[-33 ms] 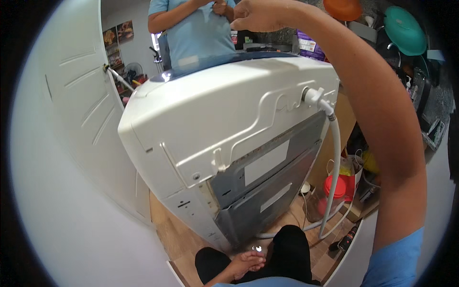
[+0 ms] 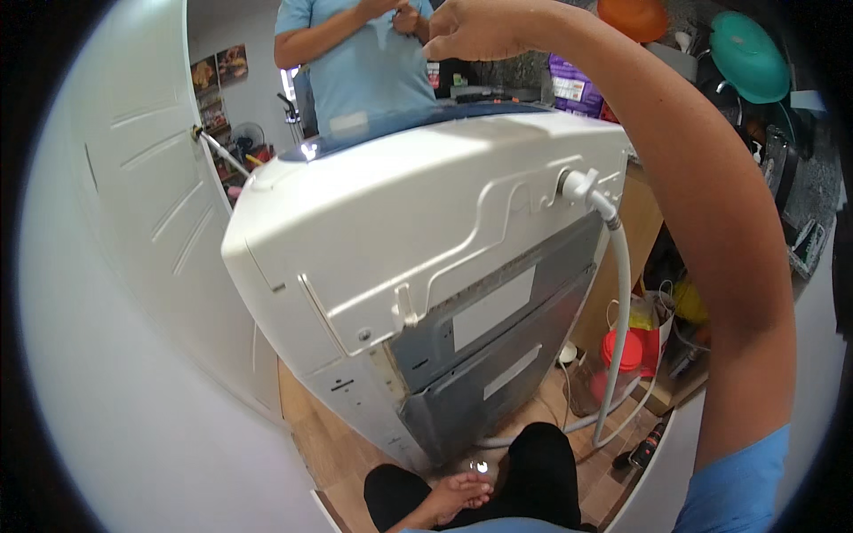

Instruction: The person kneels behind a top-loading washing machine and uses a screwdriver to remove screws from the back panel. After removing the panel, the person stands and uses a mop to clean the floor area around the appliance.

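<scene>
The big white plastic washing machine [image 2: 355, 258] stands in the middle, its back to the person, with dark grey metal sheets [image 2: 498, 382] low down. The person's right hand [image 2: 480, 32] is high up, past the machine's top, fingers bent in; I cannot tell if it grips anything. The left hand [image 2: 459, 495] is low between the knees [image 2: 544, 457], fingers curled together. A small shiny silver thing [image 2: 481, 467] is just by its fingertips, but I cannot tell if the hand holds it.

A bendy white hose [image 2: 624, 302] hangs from a white plastic joint [image 2: 582, 188] at the upper right of the back. If the machine got pushed or turned, the hose could pull tight and pop loose. The silver thing might drop if loose fingers held it. The metal edges could scratch a sliding hand. Another person in a light blue shirt [image 2: 369, 75] stands across the machine and might get bumped if it tipped that way.
</scene>
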Demonstrator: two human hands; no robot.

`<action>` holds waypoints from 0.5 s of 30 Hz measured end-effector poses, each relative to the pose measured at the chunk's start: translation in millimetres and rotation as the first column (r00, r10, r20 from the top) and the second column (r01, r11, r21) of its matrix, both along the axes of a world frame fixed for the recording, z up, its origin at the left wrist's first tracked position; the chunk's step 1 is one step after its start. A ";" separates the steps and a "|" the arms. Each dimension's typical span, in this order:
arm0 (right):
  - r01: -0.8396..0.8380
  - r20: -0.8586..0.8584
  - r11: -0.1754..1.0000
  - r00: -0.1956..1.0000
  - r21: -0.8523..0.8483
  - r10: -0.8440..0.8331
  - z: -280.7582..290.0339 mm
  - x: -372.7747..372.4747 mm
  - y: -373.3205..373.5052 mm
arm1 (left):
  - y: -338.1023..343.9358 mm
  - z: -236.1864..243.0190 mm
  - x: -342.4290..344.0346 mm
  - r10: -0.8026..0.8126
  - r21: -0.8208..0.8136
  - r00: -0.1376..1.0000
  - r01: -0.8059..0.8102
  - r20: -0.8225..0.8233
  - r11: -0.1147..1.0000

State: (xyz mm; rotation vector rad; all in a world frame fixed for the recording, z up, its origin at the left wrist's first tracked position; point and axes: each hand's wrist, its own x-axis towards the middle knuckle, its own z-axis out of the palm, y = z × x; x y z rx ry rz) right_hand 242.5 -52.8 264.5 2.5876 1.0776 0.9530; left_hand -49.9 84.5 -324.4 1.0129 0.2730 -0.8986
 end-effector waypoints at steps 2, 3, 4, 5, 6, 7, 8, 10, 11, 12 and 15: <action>0.074 -0.094 0.992 0.993 0.100 -0.065 12.5 -23.4 4.7 | 3.4 -24.8 -9.1 0.041 0.036 0.996 -0.044 0.080 0.998; 0.116 -0.090 0.990 0.990 0.084 -0.109 19.4 -27.8 5.3 | 2.7 -36.7 -13.0 0.072 0.003 0.985 -0.074 0.156 0.997; 0.170 -0.089 0.984 0.982 0.062 -0.164 26.2 -31.4 3.5 | 0.3 -51.3 -11.6 0.072 -0.012 0.981 -0.071 0.178 0.997; 0.180 -0.036 0.983 0.983 0.024 -0.179 32.7 -30.8 1.6 | -1.2 -50.8 -7.5 0.080 -0.024 0.979 -0.077 0.188 0.997; 0.187 0.017 0.982 0.982 -0.012 -0.187 40.3 -31.4 -2.0 | -0.7 -49.1 -1.0 0.128 -0.073 0.974 -0.116 0.188 0.991; 0.190 0.050 0.980 0.981 -0.054 -0.187 35.5 -27.0 -4.1 | -0.7 -42.8 -4.9 0.181 -0.122 0.970 -0.162 0.163 0.979; 0.108 0.121 0.991 0.988 -0.081 -0.098 33.6 -23.7 -8.7 | 0.8 -35.0 -6.1 0.237 -0.169 0.962 -0.213 0.139 0.962; 0.104 0.113 0.991 0.989 -0.086 -0.094 25.4 -9.2 -10.6 | 6.6 -17.9 -2.7 0.238 -0.111 0.965 -0.227 0.106 0.968; 0.084 0.100 0.993 0.992 -0.088 -0.075 20.7 0.5 -6.3 | 14.5 -8.1 -0.7 0.255 -0.078 0.964 -0.249 0.080 0.965; 0.071 0.065 0.996 0.996 -0.062 -0.067 16.9 17.9 -5.2 | 21.2 -6.5 -0.2 0.283 -0.072 0.955 -0.278 0.084 0.958; 0.153 -0.049 0.988 0.987 -0.005 -0.153 9.1 -11.8 -22.5 | -1.4 22.2 5.4 0.337 0.029 0.937 -0.340 0.093 0.940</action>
